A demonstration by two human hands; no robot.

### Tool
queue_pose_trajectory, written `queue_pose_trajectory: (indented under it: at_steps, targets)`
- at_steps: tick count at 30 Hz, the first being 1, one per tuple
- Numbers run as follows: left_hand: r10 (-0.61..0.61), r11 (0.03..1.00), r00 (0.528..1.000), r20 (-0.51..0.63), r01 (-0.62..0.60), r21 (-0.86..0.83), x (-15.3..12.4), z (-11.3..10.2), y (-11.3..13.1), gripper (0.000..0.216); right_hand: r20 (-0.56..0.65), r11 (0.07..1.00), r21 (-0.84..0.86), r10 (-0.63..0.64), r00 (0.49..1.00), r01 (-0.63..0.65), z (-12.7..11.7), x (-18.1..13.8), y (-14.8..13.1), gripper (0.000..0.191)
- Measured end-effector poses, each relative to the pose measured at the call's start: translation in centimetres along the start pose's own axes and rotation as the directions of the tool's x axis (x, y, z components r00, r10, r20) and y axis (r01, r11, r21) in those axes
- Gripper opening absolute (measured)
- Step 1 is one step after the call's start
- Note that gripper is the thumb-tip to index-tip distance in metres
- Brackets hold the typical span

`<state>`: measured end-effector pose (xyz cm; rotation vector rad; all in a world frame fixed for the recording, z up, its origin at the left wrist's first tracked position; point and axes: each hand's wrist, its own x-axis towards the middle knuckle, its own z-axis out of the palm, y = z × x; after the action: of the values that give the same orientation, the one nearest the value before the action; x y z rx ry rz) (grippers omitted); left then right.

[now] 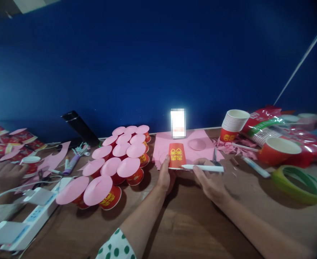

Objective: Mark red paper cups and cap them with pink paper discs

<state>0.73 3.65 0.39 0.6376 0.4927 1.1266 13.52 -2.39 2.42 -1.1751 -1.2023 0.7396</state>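
A red paper cup [176, 155] with gold characters stands upside down on a pink paper sheet [198, 153]. My left hand [164, 176] grips that cup from its left side, thumb up along its wall. My right hand [208, 180] is closed on a white pen [203, 167], whose tip touches the cup's lower right rim. A cut pink paper disc [197, 144] lies on the sheet behind the hands, and scissors [214, 157] rest just past my right hand.
Several red cups capped with pink discs [112, 169] cluster at left. A cup stack [232, 125], a single open cup [278, 150], plastic bags [271, 126] and a green tape roll [300, 183] sit at right. A lit phone [178, 123] leans on the blue wall. Another person's hand [3, 176] and a power strip [31, 212] are at far left.
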Motion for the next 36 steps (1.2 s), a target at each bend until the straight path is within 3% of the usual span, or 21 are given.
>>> queue_pose_trajectory:
  at_steps: [16, 21, 25, 30, 36]
  targets:
    - [-0.019, 1.000, 1.000, -0.009, 0.019, -0.012, -0.13, 0.10, 0.06, 0.047, 0.041, 1.000, -0.027, 0.010, 0.999, -0.009, 0.06, 0.03, -0.51, 0.016]
    - [-0.020, 1.000, 1.000, -0.011, 0.020, -0.009, -0.14, 0.12, 0.15, 0.045, -0.021, 1.000, 0.018, 0.006, 1.000, -0.005, -0.02, 0.17, -0.06, 0.019]
    - [-0.026, 1.000, 0.999, -0.018, 0.026, 0.001, -0.20, 0.22, 0.22, 0.045, -0.055, 0.999, -0.041, -0.021, 0.998, 0.018, -0.18, 0.38, -0.52, 0.019]
    - [-0.034, 0.999, 0.999, -0.018, 0.034, -0.020, -0.24, 0.34, 0.23, 0.046, -0.061, 0.996, -0.067, -0.061, 0.996, 0.056, -0.25, 0.54, -0.87, 0.018]
    - [-0.025, 0.999, 1.000, -0.008, 0.025, -0.024, -0.30, 0.46, 0.33, 0.046, -0.027, 1.000, -0.015, -0.008, 1.000, 0.007, -0.06, 0.27, -0.15, 0.018]
